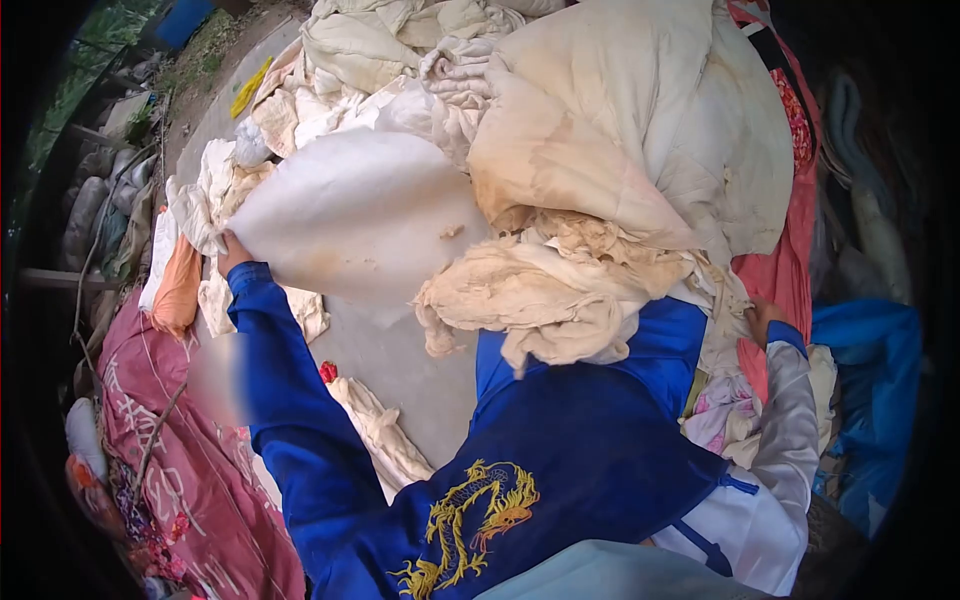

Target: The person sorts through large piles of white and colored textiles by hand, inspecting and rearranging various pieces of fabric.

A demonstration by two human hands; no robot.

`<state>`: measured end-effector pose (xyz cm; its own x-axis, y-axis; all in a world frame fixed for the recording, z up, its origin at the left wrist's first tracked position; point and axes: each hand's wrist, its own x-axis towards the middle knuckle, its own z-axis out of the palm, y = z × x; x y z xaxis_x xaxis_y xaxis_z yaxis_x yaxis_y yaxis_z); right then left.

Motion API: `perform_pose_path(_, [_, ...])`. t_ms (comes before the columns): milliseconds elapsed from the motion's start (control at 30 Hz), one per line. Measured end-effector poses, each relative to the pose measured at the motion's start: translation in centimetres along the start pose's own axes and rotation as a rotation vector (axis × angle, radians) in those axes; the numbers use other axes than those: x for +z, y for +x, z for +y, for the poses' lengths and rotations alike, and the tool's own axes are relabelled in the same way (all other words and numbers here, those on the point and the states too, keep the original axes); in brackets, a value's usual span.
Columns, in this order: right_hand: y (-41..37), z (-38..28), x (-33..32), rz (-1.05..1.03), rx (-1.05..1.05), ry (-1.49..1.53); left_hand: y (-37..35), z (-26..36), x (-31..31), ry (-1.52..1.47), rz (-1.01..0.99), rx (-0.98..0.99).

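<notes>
My left hand (pixel 236 254) reaches out to the left, its fingers closed on a crumpled white cloth (pixel 200 212). Beside it lies a smooth white padded sheet (pixel 350 200) with a few brown specks. On the right, my right hand (pixel 766 318) pinches the edge of a thin cream cloth (pixel 722 300); its fingertips are partly hidden. A bunched, yellowed cloth (pixel 550 290) rests across my lap. Just beyond it spreads a large cream quilt (pixel 640 110) with brownish stains.
More crumpled pale cloths (pixel 370 45) are heaped at the back. A maroon sack (pixel 165 440) with white characters lies at the left, near an orange bag (pixel 177 290). Red cloth (pixel 785 265) and a blue tarp (pixel 875 390) are at the right. Grey ground (pixel 405 375) shows between.
</notes>
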<state>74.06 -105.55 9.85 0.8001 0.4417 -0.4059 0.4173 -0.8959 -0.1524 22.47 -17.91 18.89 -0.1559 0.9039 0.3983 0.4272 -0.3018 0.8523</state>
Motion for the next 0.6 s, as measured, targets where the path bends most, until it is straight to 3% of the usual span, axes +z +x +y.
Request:
perform_pose_path(133, [1.8, -5.0, -0.6, -0.033, -0.008, -0.059, -5.5, 4.7, 2.4, -0.24, -0.19, 0.016])
perform_pose_path(233, [5.4, -9.0, -2.0, -0.106, -0.091, -0.222, -9.4, 9.8, 2.4, -0.158, -0.225, 0.125])
perform_pose_path(300, [5.9, -16.7, -4.5, 0.333, -0.28, -0.092, -11.0, 13.0, 1.4, -0.238, -0.261, 0.192])
perform_pose_path(333, [7.1, -20.1, -4.6, 0.454, -0.448, 0.033, -11.7, 14.5, 0.6, -0.279, -0.278, 0.226])
perform_pose_path(433, [8.5, -32.5, -4.4, 0.504, -0.713, 0.09, -13.5, 17.8, -2.1, -0.315, -0.298, 0.258])
perform_pose_path(500, [10.4, -39.0, -1.8, 0.611, -0.711, -0.032, -14.3, 19.1, -4.2, -0.344, -0.292, 0.278])
perform_pose_path(600, [14.5, -42.4, 1.1, 0.731, -0.672, -0.144, -13.9, 17.5, -7.9, -0.319, -0.192, 0.174])
